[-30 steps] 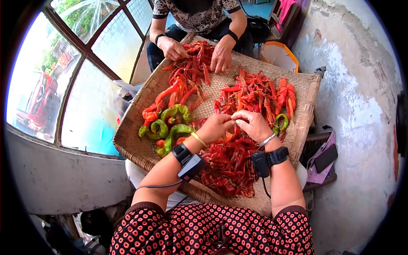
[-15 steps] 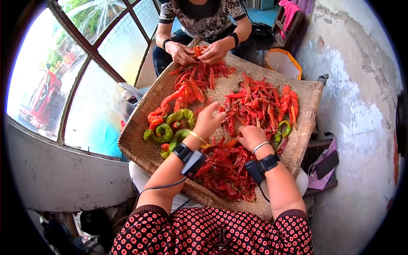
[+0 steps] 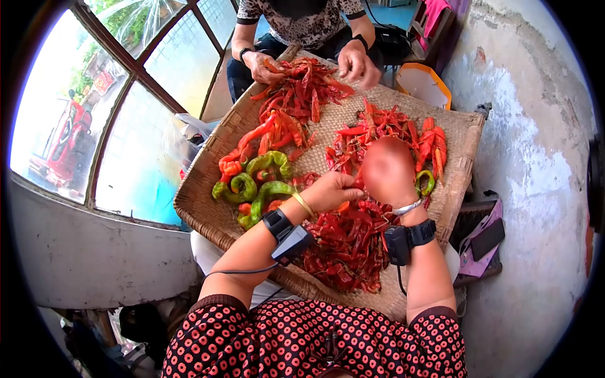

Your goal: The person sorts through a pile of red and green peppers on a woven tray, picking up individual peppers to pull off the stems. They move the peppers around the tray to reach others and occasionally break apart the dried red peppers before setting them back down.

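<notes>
My left hand (image 3: 333, 192) is in the middle of the woven tray (image 3: 465, 157), thumb and fingers pinched on a dried red chili pepper (image 3: 359, 182). Just right of it is my right hand (image 3: 387, 171), over the upper-right chili pile (image 3: 350, 140); its fingers are blurred. Below both hands lies a larger heap of dark red dried chilies (image 3: 343, 255). Curled green peppers (image 3: 272, 196) rest left of my left wrist, with fresher orange-red peppers (image 3: 268, 135) above them.
Across the tray, another person's hands (image 3: 265, 68) are at a third chili pile (image 3: 309, 85). Windows (image 3: 135, 157) stand on the left and a worn wall (image 3: 523, 157) on the right. An orange-rimmed container (image 3: 423, 85) is behind the tray.
My left hand has come down and right, its spread fingers now pinched. My right hand has risen from the lower heap to the upper-right pile. The other person's hands have moved apart.
</notes>
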{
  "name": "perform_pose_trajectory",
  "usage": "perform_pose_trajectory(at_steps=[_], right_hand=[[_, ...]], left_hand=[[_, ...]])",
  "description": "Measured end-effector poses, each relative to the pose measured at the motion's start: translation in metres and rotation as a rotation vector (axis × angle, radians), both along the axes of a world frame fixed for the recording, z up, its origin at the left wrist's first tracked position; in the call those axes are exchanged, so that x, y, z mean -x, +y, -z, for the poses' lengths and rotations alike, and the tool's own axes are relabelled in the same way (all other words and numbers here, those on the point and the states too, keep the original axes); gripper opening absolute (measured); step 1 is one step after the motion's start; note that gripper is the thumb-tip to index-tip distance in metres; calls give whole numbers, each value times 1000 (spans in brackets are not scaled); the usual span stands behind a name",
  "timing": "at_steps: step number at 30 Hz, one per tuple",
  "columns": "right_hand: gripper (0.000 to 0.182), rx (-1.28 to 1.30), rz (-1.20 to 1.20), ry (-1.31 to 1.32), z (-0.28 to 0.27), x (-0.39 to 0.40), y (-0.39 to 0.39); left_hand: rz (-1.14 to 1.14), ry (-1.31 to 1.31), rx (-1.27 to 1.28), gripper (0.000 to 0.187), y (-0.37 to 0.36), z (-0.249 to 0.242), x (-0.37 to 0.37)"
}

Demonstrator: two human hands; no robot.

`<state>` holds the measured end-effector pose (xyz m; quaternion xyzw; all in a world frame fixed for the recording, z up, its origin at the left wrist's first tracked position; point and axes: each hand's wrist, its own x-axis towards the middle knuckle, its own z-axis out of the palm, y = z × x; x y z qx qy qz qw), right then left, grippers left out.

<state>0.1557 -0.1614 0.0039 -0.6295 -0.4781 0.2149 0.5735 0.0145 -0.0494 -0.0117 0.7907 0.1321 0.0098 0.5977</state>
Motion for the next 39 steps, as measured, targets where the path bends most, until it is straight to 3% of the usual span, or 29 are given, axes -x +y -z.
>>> perform_pose_trajectory(at_steps=[1, 3, 4, 5, 8, 10, 15, 17, 19, 20, 23, 25, 27, 30, 33, 37, 39], right_hand=[[15, -167, 63, -212, 5, -2, 3], [18, -133, 70, -83, 11, -4, 0], [21, 38, 48, -35, 12, -4, -2], [24, 207, 25, 12, 11, -3, -3], [23, 368, -150, -692, 18, 7, -4], [19, 574, -217, -882, 26, 21, -2], [13, 497, -194, -921, 40, 27, -1], [15, 461, -192, -937, 39, 20, 0], [14, 260, -208, -826, 24, 12, -3], [13, 328, -280, -419, 8, 5, -5], [11, 327, -309, 31, -10, -7, -13], [8, 249, -207, 138, -13, -10, -15], [8, 192, -186, 396, -11, -14, -17], [9, 118, -136, 497, -7, -16, -15], [13, 86, -37, 601, -2, -19, -15], [20, 60, 7, 616, 2, -22, -14], [23, 59, 59, 602, 5, -22, -12]], left_hand=[[-36, -15, 66, 16, 3, -6, 0], [-370, -1, 130, 18, 9, -22, 0], [-529, -156, 345, 25, 19, -15, -1], [-651, -284, 314, 34, 27, -13, -3], [-859, -198, 316, 39, 41, -11, 4], [-731, -130, 309, 37, 38, -6, 4], [-340, 80, 16, 24, 14, -7, 1], [-153, 21, -180, 24, 15, 4, 1], [-48, -129, -187, 25, 9, 6, 3], [-7, -99, -185, 26, 10, 2, 4], [111, 19, -173, 30, 8, -17, 5], [119, -70, -160, 33, 4, -14, 7], [152, 4, -182, 40, 5, -16, 6], [87, -174, -194, 41, -1, -19, 8], [102, -29, -200, 33, 3, -31, 8], [-14, -20, -348, 18, 7, -30, 8], [-107, -6, -44, 17, 17, -31, 8]])
